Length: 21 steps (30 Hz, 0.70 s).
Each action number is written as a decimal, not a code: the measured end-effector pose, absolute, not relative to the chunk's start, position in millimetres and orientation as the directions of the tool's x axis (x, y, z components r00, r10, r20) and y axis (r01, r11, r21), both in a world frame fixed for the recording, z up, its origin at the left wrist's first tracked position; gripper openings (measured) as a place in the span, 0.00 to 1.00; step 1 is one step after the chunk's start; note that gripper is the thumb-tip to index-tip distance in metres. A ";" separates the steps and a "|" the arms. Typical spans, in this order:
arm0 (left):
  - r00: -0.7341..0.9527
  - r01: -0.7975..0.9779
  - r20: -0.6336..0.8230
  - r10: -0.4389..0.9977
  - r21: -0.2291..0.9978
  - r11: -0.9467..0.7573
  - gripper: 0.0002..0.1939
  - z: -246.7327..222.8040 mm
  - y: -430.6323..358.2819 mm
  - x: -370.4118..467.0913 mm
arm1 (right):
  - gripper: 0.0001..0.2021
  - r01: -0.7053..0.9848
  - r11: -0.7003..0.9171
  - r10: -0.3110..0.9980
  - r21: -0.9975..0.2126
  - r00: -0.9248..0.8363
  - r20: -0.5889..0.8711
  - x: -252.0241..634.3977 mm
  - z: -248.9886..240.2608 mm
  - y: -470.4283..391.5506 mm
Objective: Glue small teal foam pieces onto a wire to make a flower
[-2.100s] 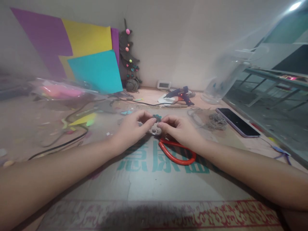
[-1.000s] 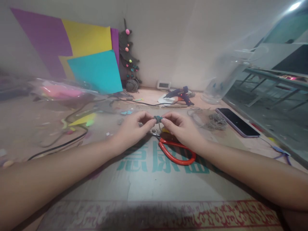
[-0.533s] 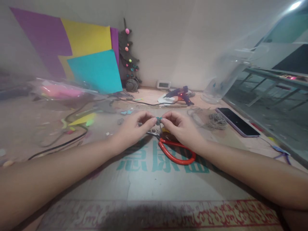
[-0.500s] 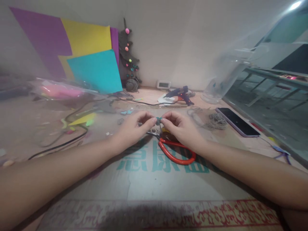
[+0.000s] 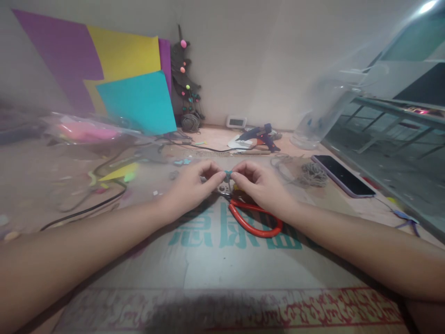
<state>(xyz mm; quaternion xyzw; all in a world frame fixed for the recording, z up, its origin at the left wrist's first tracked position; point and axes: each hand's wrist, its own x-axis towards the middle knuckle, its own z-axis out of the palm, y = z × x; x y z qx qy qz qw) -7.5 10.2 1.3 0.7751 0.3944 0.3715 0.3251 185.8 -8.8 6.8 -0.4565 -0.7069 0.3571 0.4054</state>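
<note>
My left hand (image 5: 199, 182) and my right hand (image 5: 257, 182) meet in front of me, each closed in a pinch. Between their fingertips is a small teal piece (image 5: 228, 173), with what looks like a grey cord below it. Fingers hide most of it. Red-handled scissors (image 5: 255, 227) lie on the printed cardboard (image 5: 215, 271) under my hands, their blades partly covered by my left hand. Small light-blue pieces (image 5: 183, 162) lie just beyond my left hand. To the right of my right hand rests a bundle of grey yarn (image 5: 313, 175).
A glue gun (image 5: 257, 134) and a small white digital display (image 5: 236, 122) stand at the back. At right lie a phone (image 5: 342, 176) and a clear plastic container (image 5: 316, 116). Coloured sheets (image 5: 139, 104) lean on the wall. A black cable (image 5: 93, 204) runs along the left.
Both hands stay in nearly the same place. The teal piece shows slightly more between the fingertips now. The scissors have not moved.
</note>
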 end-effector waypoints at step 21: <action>0.391 0.365 0.308 0.867 0.813 -0.454 0.13 0.5 10.0 -4.6 | 0.08 0.335 0.294 0.944 -0.895 -0.246 0.219 184.2 8.4 -10.1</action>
